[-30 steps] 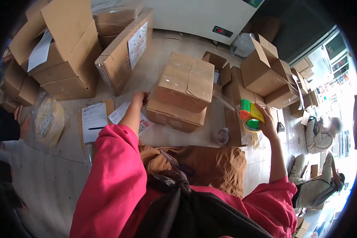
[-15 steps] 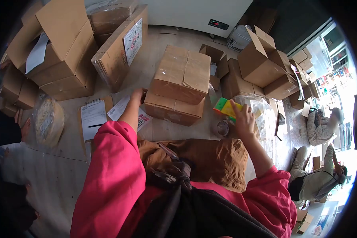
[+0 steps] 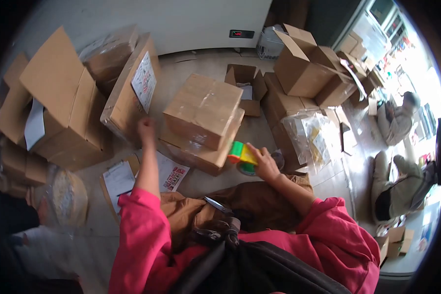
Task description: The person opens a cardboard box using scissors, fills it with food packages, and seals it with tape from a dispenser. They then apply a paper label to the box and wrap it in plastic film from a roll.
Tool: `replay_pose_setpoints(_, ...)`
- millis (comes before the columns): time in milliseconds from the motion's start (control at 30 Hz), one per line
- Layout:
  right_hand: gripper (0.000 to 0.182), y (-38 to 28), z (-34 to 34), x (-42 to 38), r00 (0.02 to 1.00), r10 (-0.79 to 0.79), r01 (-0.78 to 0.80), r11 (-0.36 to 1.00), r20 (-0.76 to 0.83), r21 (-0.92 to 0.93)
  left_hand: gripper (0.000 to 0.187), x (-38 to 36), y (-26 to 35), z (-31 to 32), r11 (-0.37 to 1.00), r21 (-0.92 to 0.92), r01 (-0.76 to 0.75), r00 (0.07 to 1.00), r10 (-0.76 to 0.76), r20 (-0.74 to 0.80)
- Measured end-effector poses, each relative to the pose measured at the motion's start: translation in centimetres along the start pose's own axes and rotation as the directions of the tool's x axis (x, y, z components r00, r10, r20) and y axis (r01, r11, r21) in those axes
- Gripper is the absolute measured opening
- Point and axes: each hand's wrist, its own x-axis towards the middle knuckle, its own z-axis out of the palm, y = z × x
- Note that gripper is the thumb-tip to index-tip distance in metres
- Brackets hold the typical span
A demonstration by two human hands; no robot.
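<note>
My right hand (image 3: pixel 267 165) grips a yellow, green and orange tape dispenser (image 3: pixel 242 153) against the right front of two stacked cardboard boxes. The upper cardboard box (image 3: pixel 203 105) sits a little askew on the lower cardboard box (image 3: pixel 191 153); strips of clear tape shine on both. Left of the stack, my left hand (image 3: pixel 146 129) is raised with its fingers curled closed, in front of a flat upright carton (image 3: pixel 127 93). Whatever it pinches, if anything, is hidden. Scissors (image 3: pixel 217 205) lie on my lap.
Printed papers (image 3: pixel 174 176) and a clipboard (image 3: pixel 116 182) lie left of the stack. Open cartons (image 3: pixel 66 105) stand on the left, another open carton (image 3: pixel 304 68) at the right. A plastic-wrapped round item (image 3: pixel 67 198) is by another person's hand. People sit further right.
My right hand has brought the tape dispenser leftward to the boxes. My left hand has left the lower box's side and risen. The upper box is turned, and the view has shifted.
</note>
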Motion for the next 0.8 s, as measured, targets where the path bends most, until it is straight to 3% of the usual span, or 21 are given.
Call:
replay_pose_setpoints(67, 0.079, -3.5, 1.4, -0.6, 0.999, 0.041, -0.041, 0.999, 0.028, -0.015, 0.01, -1.4, 12.9, -3.0, 0.936, -0.26, -0.239, 0.965, 0.199, -0.17)
replay_pose_setpoints(100, 0.08, -5.1, 2.3, -0.8, 0.998, 0.052, -0.051, 0.998, 0.044, -0.038, 0.008, -4.3, 18.4, -3.2, 0.891, -0.244, -0.384, 0.916, 0.401, 0.021)
replay_pose_setpoints(133, 0.082, -6.5, 3.0, -1.0, 0.996, 0.055, -0.051, 0.997, 0.064, -0.06, 0.008, -7.9, 22.9, -2.9, 0.822, -0.256, -0.508, 0.8, 0.561, 0.212)
replay_pose_setpoints(167, 0.082, -7.5, 3.4, -1.3, 0.996, 0.048, -0.046, 0.999, 0.078, -0.02, 0.016, -11.2, 25.8, -2.7, 0.769, -0.218, -0.6, 0.568, 0.602, 0.561)
replay_pose_setpoints(200, 0.082, -8.4, 3.7, -1.5, 0.997, 0.029, -0.022, 0.994, 0.076, -0.103, 0.024, -12.6, 26.0, -1.7, 0.394, -0.194, -0.898, 0.128, 0.657, 0.743)
replay_pose_setpoints(233, 0.082, -9.1, 4.0, -1.7, 0.998, 0.009, 0.004, 0.982, 0.069, -0.188, 0.036, -15.1, 24.6, -0.4, 0.372, -0.156, -0.915, 0.069, 0.525, 0.848)
replay_pose_setpoints(300, 0.082, -9.2, 4.4, -2.6, 0.999, -0.002, 0.015, 0.962, 0.047, -0.273, 0.046, -16.4, 18.2, 1.1, 0.317, -0.024, -0.948, 0.097, 0.359, 0.928)
replay_pose_setpoints(333, 0.082, -9.2, 4.0, -3.1, 0.999, 0.013, -0.002, 0.959, 0.036, -0.284, 0.046, -16.1, 16.9, 0.9, 0.299, -0.017, -0.954, 0.093, 0.35, 0.932)
replay_pose_setpoints(400, 0.081, -8.8, 3.0, -4.3, 1.0, -0.003, -0.003, 0.956, -0.02, -0.294, 0.052, -15.8, 15.5, 0.8, 0.067, 0.049, -0.997, 0.067, 0.298, 0.952)
replay_pose_setpoints(467, 0.078, -8.6, 1.0, -5.8, 0.999, 0.014, -0.028, 0.956, -0.051, -0.291, 0.054, -15.7, 15.0, 0.9, 0.092, 0.011, -0.996, 0.033, 0.241, 0.97)
replay_pose_setpoints(533, 0.076, -7.5, 1.0, -8.5, 0.998, 0.05, -0.056, 0.956, -0.028, -0.287, 0.055, -15.3, 14.5, 1.2, 0.021, 0.082, -0.996, 0.085, 0.262, 0.961)
replay_pose_setpoints(567, 0.074, -7.3, 1.4, -9.1, 0.999, 0.054, -0.05, 0.956, 0.006, -0.289, 0.058, -15.5, 14.6, 1.3, -0.084, 0.106, -0.991, 0.087, 0.196, 0.977)
replay_pose_setpoints(600, 0.072, -7.2, 1.7, -9.0, 0.999, 0.045, -0.046, 0.952, -0.008, -0.301, 0.058, -16.1, 14.5, 1.4, -0.07, 0.116, -0.991, 0.1, 0.206, 0.974)
replay_pose_setpoints(667, 0.069, -7.9, 2.3, -6.8, 0.999, 0.04, -0.03, 0.936, 0.022, -0.352, 0.061, -16.8, 15.3, 1.3, -0.246, 0.172, -0.954, 0.161, 0.063, 0.985)
replay_pose_setpoints(733, 0.067, -8.7, 4.4, -3.4, 1.0, 0.012, -0.001, 0.924, 0.028, -0.383, 0.062, -17.9, 14.3, 1.3, -0.285, 0.18, -0.941, 0.169, 0.065, 0.984)
replay_pose_setpoints(800, 0.053, -9.2, 6.0, 0.4, 0.978, 0.151, -0.11, 0.96, 0.145, -0.256, 0.062, -18.0, 13.6, 1.3, -0.315, 0.202, -0.927, 0.188, 0.075, 0.979)
